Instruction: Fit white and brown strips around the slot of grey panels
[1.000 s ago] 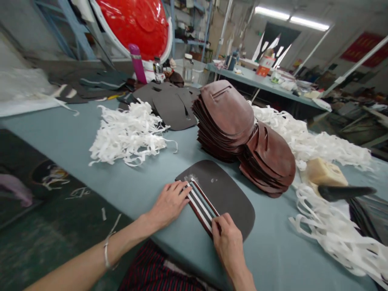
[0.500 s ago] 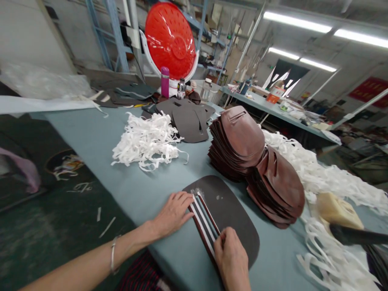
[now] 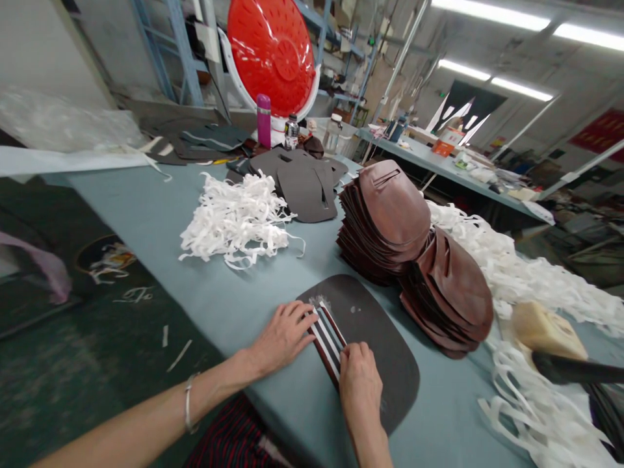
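Observation:
A dark grey rounded leather panel (image 3: 390,357) lies flat on the table, a long slot cut through it. White tape strips (image 3: 327,338) run along the slot, with folded reddish-brown edges beside them. Flat at the slot's far left end rests my left hand (image 3: 283,335), fingers outstretched on the panel's edge and the tape. My right hand (image 3: 361,380) has its fingers curled down and pinched at the slot's right edge, partway along it. The fingertips hide that part of the edge. Pale smears mark the panel near the slot's far end.
Two stacks of brown leather panels (image 3: 392,208) stand beyond the work. A heap of white tape strips (image 3: 234,221) lies back left; more tape (image 3: 541,279) spreads along the right. Grey panels (image 3: 307,188), a pink bottle (image 3: 263,121) and a yellowish block (image 3: 548,330) are also there.
My right hand has moved up along the slot, away from me, fingers still pinched. My left hand stays at the slot's far end. The panel remains in place on the table.

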{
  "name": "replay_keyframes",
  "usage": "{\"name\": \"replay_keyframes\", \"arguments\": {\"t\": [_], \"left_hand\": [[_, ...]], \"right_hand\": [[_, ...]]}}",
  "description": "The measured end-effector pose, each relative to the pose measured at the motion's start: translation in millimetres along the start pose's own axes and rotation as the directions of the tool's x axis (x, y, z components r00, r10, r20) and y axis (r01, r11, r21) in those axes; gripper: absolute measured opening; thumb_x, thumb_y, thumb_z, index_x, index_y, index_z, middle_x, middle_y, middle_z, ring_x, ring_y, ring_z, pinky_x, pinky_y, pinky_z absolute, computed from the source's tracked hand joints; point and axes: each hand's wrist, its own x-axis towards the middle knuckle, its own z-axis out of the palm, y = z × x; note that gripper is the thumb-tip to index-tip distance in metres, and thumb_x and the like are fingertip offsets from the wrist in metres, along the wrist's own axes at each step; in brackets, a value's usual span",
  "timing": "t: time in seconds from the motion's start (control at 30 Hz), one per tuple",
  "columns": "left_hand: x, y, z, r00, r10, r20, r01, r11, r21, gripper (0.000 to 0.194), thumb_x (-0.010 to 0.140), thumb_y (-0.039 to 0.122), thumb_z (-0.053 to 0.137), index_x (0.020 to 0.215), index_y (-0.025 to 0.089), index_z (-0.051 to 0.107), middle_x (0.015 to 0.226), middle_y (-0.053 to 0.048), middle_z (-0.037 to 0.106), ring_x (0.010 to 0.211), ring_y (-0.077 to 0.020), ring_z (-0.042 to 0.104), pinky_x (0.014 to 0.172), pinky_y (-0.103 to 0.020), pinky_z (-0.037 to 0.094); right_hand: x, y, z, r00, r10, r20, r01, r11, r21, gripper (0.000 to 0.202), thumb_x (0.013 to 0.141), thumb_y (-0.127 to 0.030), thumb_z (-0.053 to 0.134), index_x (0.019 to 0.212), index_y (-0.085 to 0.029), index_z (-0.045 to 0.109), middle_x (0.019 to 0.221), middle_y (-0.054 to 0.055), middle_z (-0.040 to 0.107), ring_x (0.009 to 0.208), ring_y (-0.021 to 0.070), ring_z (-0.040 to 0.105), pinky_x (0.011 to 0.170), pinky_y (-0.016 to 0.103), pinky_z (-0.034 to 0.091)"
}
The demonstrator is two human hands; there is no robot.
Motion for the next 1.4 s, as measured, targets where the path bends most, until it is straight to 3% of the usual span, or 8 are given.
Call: {"name": "replay_keyframes", "arguments": {"t": [0.17, 0.27, 0.43, 0.57, 0.7, 1.0, 1.17, 1.4], "left_hand": [[2, 8, -4.6, 0.95, 0.302, 0.08, -0.297, 0.953, -0.065, 0.033, 0.091, 0.021, 0.045, 0.122, 0.029, 0.052, 0.122, -0.006, 0.057, 0.119, -0.021, 0.046, 0.101, -0.04, 0.032], [2, 15, -5.3, 0.961, 0.262, 0.09, -0.255, 0.963, -0.085, 0.032, 0.088, 0.03, 0.052, 0.12, 0.025, 0.053, 0.121, -0.008, 0.057, 0.115, -0.0233, 0.048, 0.1, -0.042, 0.034], [-3, 14, 0.2, 0.982, 0.187, 0.036, -0.181, 0.977, -0.113, 0.03, 0.089, 0.022, 0.048, 0.119, 0.022, 0.052, 0.122, -0.008, 0.055, 0.118, -0.0229, 0.046, 0.101, -0.043, 0.036], [-4, 8, 2.8, 0.998, -0.022, -0.056, 0.014, 0.991, -0.136, 0.027, 0.087, 0.023, 0.052, 0.114, 0.02, 0.053, 0.121, -0.01, 0.053, 0.12, -0.025, 0.044, 0.103, -0.047, 0.036], [-3, 7, 2.3, 0.998, -0.033, -0.048, 0.025, 0.986, -0.164, 0.026, 0.087, 0.023, 0.052, 0.113, 0.021, 0.053, 0.119, -0.009, 0.054, 0.119, -0.0247, 0.044, 0.104, -0.047, 0.037], [-3, 7, 6.0, 0.996, -0.091, -0.014, 0.089, 0.987, -0.135, 0.046, 0.088, 0.023, 0.048, 0.133, 0.021, 0.037, 0.131, -0.01, 0.046, 0.12, -0.0252, 0.043, 0.102, -0.046, 0.037], [-1, 8, 8.0, 0.999, -0.054, 0.01, 0.054, 0.999, -0.01, 0.038, 0.091, 0.025, 0.042, 0.129, 0.021, 0.045, 0.129, -0.009, 0.05, 0.119, -0.0249, 0.043, 0.102, -0.044, 0.036], [2, 6, 6.8, 0.999, -0.013, 0.047, 0.011, 0.999, 0.052, 0.037, 0.094, 0.025, 0.037, 0.131, 0.02, 0.044, 0.135, -0.007, 0.048, 0.118, -0.0227, 0.044, 0.101, -0.04, 0.035]], "right_hand": [[0, -1, -3, 1.0, 0.001, 0.03, -0.001, 1.0, 0.018, 0.016, 0.089, -0.013, 0.045, 0.081, -0.02, 0.058, 0.085, 0.006, 0.06, 0.082, 0.0201, 0.058, 0.067, 0.027, 0.043], [4, -4, -5, 0.999, -0.014, 0.039, 0.016, 0.998, -0.061, 0.019, 0.088, -0.01, 0.043, 0.08, -0.018, 0.058, 0.085, 0.007, 0.061, 0.081, 0.0205, 0.059, 0.065, 0.028, 0.043], [7, -8, -9, 0.998, -0.035, 0.044, 0.042, 0.985, -0.166, 0.017, 0.086, -0.009, 0.045, 0.078, -0.017, 0.058, 0.085, 0.008, 0.063, 0.08, 0.0224, 0.061, 0.064, 0.03, 0.042], [5, -6, -11, 0.998, 0.017, 0.061, -0.011, 0.996, -0.093, 0.013, 0.089, -0.017, 0.048, 0.08, -0.019, 0.058, 0.073, 0.004, 0.064, 0.07, 0.0201, 0.063, 0.061, 0.028, 0.039], [11, -10, -1, 0.999, 0.016, 0.041, -0.017, 1.0, 0.011, 0.015, 0.091, -0.024, 0.048, 0.081, -0.019, 0.059, 0.072, 0.004, 0.065, 0.067, 0.0196, 0.062, 0.059, 0.028, 0.038], [43, -47, 21, 0.971, -0.156, -0.181, 0.189, 0.964, 0.185, 0.026, 0.083, -0.003, 0.045, 0.093, -0.018, 0.063, 0.087, 0.007, 0.061, 0.082, 0.0216, 0.054, 0.069, 0.031, 0.043], [17, -40, 24, 0.937, -0.261, -0.233, 0.269, 0.963, -0.001, 0.027, 0.084, -0.003, 0.041, 0.097, -0.013, 0.062, 0.087, 0.011, 0.059, 0.08, 0.0258, 0.05, 0.066, 0.037, 0.042], [-59, 23, 27, 0.887, -0.289, -0.361, 0.31, 0.951, -0.001, 0.034, 0.089, -0.006, 0.033, 0.111, -0.015, 0.057, 0.101, 0.015, 0.058, 0.089, 0.0274, 0.05, 0.071, 0.039, 0.041]]}}
